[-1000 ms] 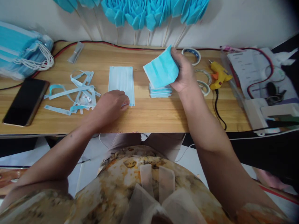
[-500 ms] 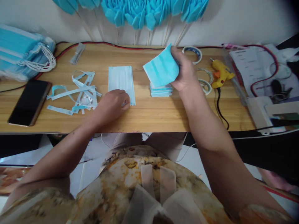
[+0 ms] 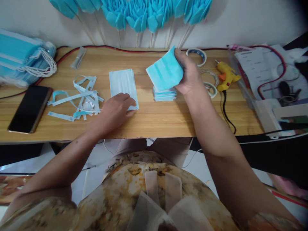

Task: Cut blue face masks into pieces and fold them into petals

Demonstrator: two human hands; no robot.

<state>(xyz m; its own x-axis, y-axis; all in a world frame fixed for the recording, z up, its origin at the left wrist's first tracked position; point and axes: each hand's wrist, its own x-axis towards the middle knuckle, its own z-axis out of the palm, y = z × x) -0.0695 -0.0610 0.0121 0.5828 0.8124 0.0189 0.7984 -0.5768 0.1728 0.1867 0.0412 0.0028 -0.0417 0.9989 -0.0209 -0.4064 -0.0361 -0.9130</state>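
Pale blue pleated face mask fabric [image 3: 122, 80] lies flat on the table, a little askew, perhaps several layers thick. Over its near part is my left hand [image 3: 117, 110], fingers bent on top and thumb at the near edge, with the corner between thumb and forefinger. A brighter blue cut piece of mask fabric [image 3: 165, 70], bent into a curve, is held up in my right hand [image 3: 190, 72], the thumb along its far edge. Under that raised piece sits a small stack of cut mask pieces [image 3: 165, 95], partly hidden by it.
Trimmed strips [image 3: 79, 96] and a phone [image 3: 30, 109] lie at left, near bagged masks [image 3: 19, 54]. Tape rolls [image 3: 198, 57] and a yellow glue gun [image 3: 226, 75] with its cord are at right, beside a plastic bin [image 3: 247, 86]. Blue fabric flowers [image 3: 137, 14] on sticks stand behind.
My left fingers have uncurled and come down on the near right corner of the flat mask fabric, which has turned slightly. My right hand keeps the bent piece in about the same place.
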